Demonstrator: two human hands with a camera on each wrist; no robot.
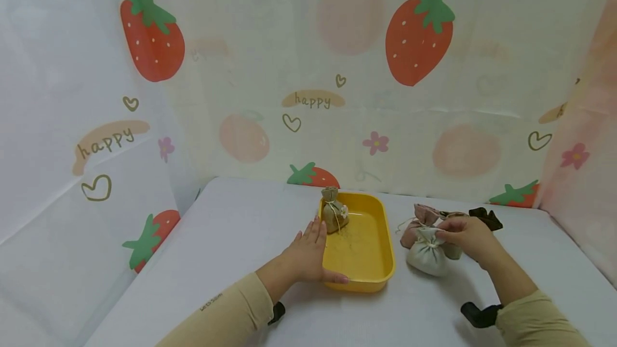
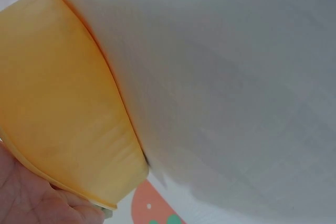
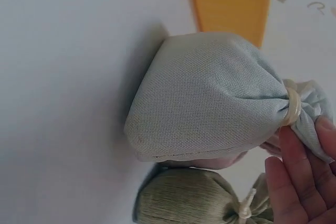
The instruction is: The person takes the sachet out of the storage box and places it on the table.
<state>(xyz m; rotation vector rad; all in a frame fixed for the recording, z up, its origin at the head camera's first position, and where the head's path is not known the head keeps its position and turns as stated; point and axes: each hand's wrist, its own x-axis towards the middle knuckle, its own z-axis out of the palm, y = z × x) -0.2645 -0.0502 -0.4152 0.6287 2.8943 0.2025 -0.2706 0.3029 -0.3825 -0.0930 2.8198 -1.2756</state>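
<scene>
My left hand (image 1: 306, 256) rests against the left side of a yellow plastic tray (image 1: 359, 258), fingers straight along the rim and thumb over the near edge. In the left wrist view the tray's outer wall (image 2: 68, 87) fills the left part. Inside the tray, at its far left, stands a small brown drawstring pouch (image 1: 334, 221) with a white flower. Right of the tray, my right hand (image 1: 469, 237) pinches the gathered top of a white cloth pouch (image 1: 426, 258). In the right wrist view this pouch (image 3: 210, 98) is tied with a pale cord and appears upright.
Behind the white pouch sit a pink pouch (image 1: 409, 234), an olive-green pouch (image 3: 184, 198) and a dark brown pouch (image 1: 487, 219), close together. The white tabletop (image 1: 236, 229) meets a strawberry-printed cloth backdrop (image 1: 313, 138) at the back and sides.
</scene>
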